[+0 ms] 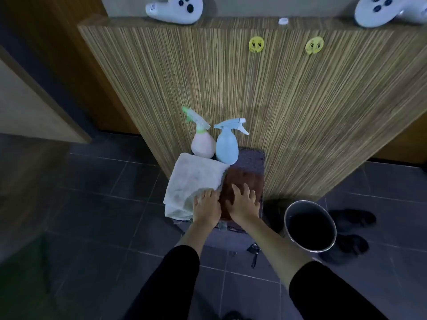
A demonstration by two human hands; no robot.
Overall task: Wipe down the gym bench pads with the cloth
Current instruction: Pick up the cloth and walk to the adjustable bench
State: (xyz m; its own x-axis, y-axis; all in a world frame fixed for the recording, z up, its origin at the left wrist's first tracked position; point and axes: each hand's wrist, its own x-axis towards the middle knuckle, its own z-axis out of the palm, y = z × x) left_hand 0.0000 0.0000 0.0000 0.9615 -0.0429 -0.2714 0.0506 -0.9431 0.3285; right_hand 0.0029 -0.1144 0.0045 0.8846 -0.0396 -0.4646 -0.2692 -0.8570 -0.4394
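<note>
We've got a pink spray bottle (202, 144) and a blue spray bottle (227, 145) side by side against the striped wood panel (288, 100), a metal bucket (310, 227) on the dark tiles (92, 204), black shoes (351, 218) just beside it.

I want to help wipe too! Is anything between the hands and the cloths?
Nothing visible is in the way. The left hand already rests on the pale white cloth, and the right hand lies flat on the brown cloth. The pink spray bottle and blue spray bottle stand behind.
</note>
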